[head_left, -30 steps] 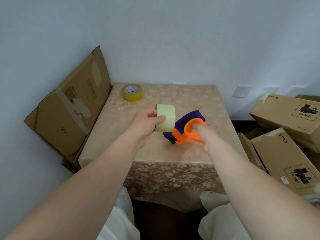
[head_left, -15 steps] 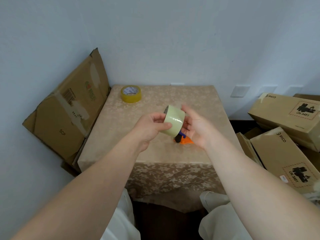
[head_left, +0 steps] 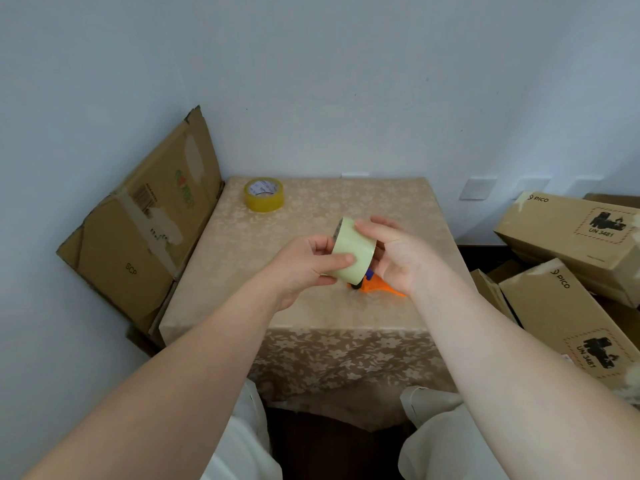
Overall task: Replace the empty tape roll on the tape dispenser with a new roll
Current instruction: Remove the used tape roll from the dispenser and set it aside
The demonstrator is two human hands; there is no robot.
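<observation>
Patterned beige cloth-covered worktop (head_left: pixel 311 216): we now close both grips, left hand (head_left: pixel 304 268) and right hand (head_left: pixel 398 258), on the pale green tape roll (head_left: pixel 353 252); the orange-and-purple plastic tape dispenser (head_left: pixel 375 289) is released, so loading appears next.

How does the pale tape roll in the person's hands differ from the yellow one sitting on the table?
The pale green roll is held off the table between the left hand and right hand; the yellow roll lies untouched near the far left corner. The pale green roll is tilted on edge, while the yellow roll lies flat, its core opening facing up. Their colours differ too. Both are wide rolls of packing-style tape.
</observation>
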